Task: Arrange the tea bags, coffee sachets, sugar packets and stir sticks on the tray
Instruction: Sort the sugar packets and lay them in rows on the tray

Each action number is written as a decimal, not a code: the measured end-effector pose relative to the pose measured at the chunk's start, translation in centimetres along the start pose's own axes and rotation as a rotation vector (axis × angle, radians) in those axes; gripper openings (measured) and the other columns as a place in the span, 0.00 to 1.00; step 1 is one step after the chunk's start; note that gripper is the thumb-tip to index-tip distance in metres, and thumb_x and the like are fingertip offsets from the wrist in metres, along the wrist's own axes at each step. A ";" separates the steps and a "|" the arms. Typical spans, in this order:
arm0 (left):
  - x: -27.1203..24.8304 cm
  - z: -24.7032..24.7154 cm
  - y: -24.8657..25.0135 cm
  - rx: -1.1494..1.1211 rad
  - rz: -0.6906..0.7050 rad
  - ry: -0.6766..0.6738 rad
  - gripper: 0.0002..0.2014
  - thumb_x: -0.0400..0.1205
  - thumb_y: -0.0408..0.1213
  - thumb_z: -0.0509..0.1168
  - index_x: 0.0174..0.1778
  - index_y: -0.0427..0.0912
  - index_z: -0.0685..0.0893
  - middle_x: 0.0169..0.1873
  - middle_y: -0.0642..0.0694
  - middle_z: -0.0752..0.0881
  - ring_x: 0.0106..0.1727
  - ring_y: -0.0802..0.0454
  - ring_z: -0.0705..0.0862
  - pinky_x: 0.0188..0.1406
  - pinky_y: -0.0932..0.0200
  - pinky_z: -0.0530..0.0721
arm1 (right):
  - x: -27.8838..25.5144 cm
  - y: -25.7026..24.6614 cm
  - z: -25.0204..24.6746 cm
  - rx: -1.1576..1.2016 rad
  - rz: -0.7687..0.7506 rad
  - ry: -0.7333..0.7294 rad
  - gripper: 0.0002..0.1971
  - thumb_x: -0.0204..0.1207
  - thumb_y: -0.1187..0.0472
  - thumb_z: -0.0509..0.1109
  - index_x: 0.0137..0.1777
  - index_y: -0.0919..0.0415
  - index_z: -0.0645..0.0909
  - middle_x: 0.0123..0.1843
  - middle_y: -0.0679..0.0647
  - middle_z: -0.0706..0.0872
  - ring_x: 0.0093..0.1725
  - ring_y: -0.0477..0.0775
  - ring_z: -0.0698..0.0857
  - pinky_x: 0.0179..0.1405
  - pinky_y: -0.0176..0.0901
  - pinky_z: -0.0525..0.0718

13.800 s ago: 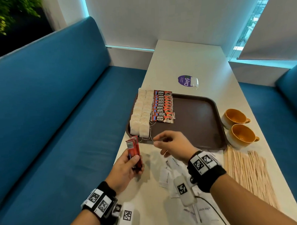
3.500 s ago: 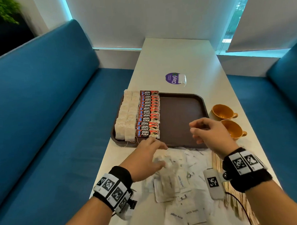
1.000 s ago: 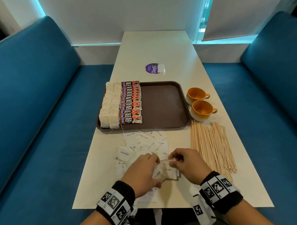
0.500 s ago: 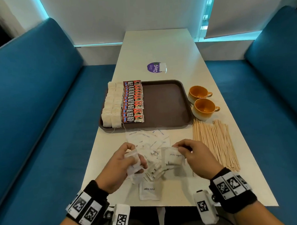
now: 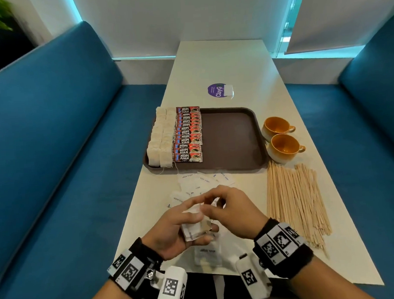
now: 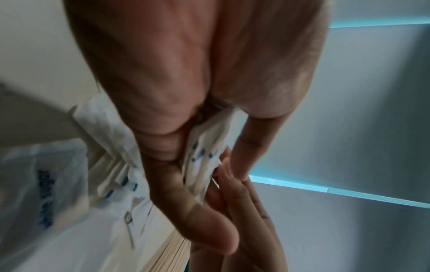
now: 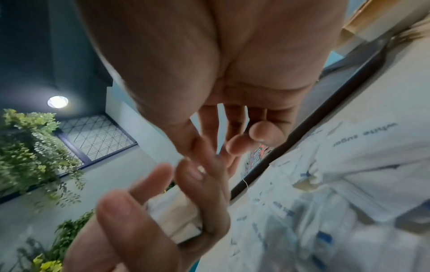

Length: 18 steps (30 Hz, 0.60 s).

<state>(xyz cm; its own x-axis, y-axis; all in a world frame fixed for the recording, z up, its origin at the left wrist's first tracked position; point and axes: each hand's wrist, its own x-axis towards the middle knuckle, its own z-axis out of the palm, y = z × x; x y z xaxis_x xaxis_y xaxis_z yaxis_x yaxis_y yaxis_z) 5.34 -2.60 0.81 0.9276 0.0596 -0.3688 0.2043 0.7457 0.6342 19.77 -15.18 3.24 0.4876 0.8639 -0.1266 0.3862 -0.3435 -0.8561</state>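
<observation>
Sugar packets, white paper with blue print, are held as a small stack [image 5: 196, 228] in the left hand [image 5: 172, 231], thumb on top and fingers curled beneath, above the near edge of the pale surface [image 5: 224, 64]. The right hand [image 5: 230, 210] is seen just beside the stack, fingers loosely bent at its top edge; whether a packet is pinched cannot be told. More loose sugar packets [image 5: 204, 180] are scattered between the hands and the dark brown rectangular plastic tray [image 5: 234, 136]. On the tray's left side, two rows of beige tea bags [image 5: 160, 139] are lined beside a column of red coffee sachets [image 5: 187, 136]. Pale wooden stir sticks [image 5: 295, 199] are spread on the surface right of the hands. Two orange ceramic cups [image 5: 281, 141] are noted right of the tray.
</observation>
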 end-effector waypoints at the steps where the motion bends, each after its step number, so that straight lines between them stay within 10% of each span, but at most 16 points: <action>1: -0.3 -0.5 0.1 -0.015 0.010 0.019 0.29 0.79 0.26 0.66 0.78 0.42 0.78 0.58 0.31 0.83 0.57 0.30 0.86 0.40 0.46 0.91 | 0.1 0.2 -0.1 0.035 -0.006 0.035 0.05 0.78 0.54 0.78 0.50 0.42 0.91 0.47 0.44 0.89 0.39 0.48 0.85 0.46 0.41 0.86; 4: -1.6 -2.6 1.1 -0.003 0.077 0.133 0.31 0.71 0.19 0.61 0.73 0.38 0.81 0.52 0.26 0.83 0.59 0.27 0.86 0.43 0.38 0.91 | 0.0 1.1 -0.5 0.007 0.014 0.100 0.03 0.78 0.55 0.78 0.48 0.44 0.90 0.44 0.45 0.89 0.39 0.44 0.84 0.45 0.36 0.84; 9: -4.0 -5.2 2.6 0.580 0.182 0.514 0.18 0.77 0.20 0.59 0.53 0.43 0.87 0.37 0.41 0.74 0.36 0.47 0.72 0.28 0.58 0.69 | -2.0 3.6 0.2 -0.264 0.053 -0.214 0.10 0.73 0.47 0.81 0.48 0.48 0.87 0.41 0.45 0.86 0.40 0.42 0.83 0.45 0.38 0.83; 14: -4.2 -5.4 1.7 1.226 0.049 0.660 0.03 0.81 0.42 0.71 0.46 0.55 0.83 0.28 0.54 0.76 0.26 0.58 0.71 0.27 0.61 0.71 | -3.3 4.1 2.3 -0.638 -0.108 -0.431 0.27 0.73 0.36 0.75 0.71 0.39 0.76 0.55 0.40 0.72 0.52 0.46 0.76 0.52 0.46 0.81; 18: -2.9 -3.6 0.7 1.395 0.089 0.687 0.10 0.79 0.52 0.74 0.50 0.58 0.80 0.38 0.55 0.80 0.35 0.60 0.78 0.33 0.66 0.72 | -3.1 3.4 2.8 -0.735 -0.161 -0.415 0.28 0.76 0.40 0.74 0.75 0.41 0.74 0.64 0.45 0.73 0.62 0.52 0.76 0.53 0.50 0.82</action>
<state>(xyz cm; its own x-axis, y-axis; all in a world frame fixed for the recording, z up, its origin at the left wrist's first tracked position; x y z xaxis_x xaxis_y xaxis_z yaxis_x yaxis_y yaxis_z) 1.70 0.10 -0.13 0.7157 0.6405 -0.2785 0.6384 -0.4382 0.6328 17.36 -17.99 -0.74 0.1128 0.9382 -0.3273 0.9051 -0.2329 -0.3556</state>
